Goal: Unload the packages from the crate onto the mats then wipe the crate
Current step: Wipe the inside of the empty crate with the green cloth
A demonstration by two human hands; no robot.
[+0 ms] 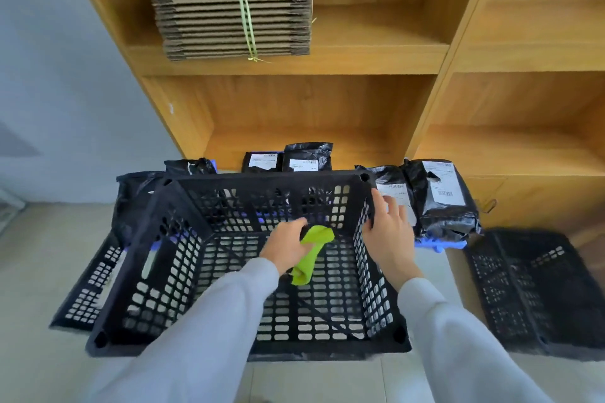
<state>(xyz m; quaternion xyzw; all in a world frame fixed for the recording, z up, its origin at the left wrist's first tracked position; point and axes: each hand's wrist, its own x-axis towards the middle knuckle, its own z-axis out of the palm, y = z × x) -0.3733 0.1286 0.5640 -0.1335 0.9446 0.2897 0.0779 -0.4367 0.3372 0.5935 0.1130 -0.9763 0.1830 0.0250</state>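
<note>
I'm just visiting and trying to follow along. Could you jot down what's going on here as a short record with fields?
place: floor in front of wooden shelves
crate: black, slotted, no packages inside
left hand: inside the crate, holds a green cloth
right hand: grips the crate's right wall near the rim
packages: black bags with white labels, lying behind and beside the crate
mats: blue, an edge shows under the right packages
nearby: another black crate at right; bundled cardboard on a shelf
stage: unloading looks done, wiping under way

A black lattice crate (248, 258) sits emptied at frame centre, black label-bearing packages (442, 196) lying behind it on blue mats (438, 244).
</note>
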